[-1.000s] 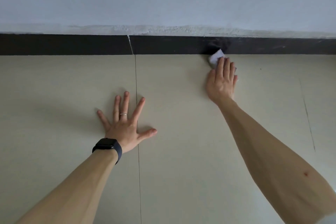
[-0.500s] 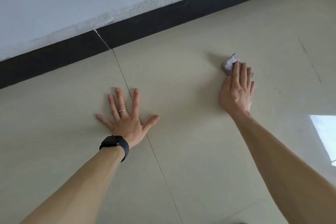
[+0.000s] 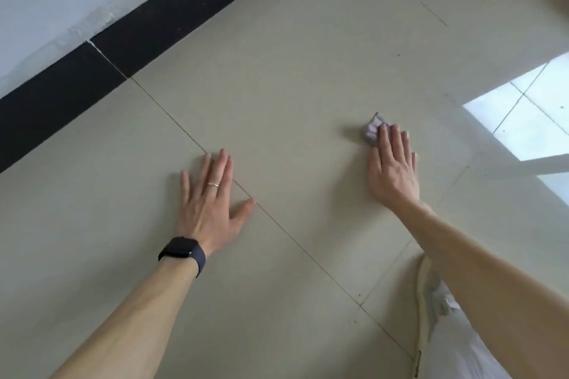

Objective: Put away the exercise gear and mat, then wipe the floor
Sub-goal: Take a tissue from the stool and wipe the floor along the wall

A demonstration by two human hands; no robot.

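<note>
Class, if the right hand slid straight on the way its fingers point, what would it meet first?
The right hand presses the cloth at its fingertips. Ahead, only bare floor shows up to the picture's top edge, with the skirting probably just beyond.

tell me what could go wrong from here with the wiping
1. The small crumpled cloth lies under the straight fingers of the right hand, pressed, not gripped; it may slip out mid-stroke.
2. The left hand lies flat on the glossy floor, seemingly as a prop; on a damp tile it could slide.
</note>
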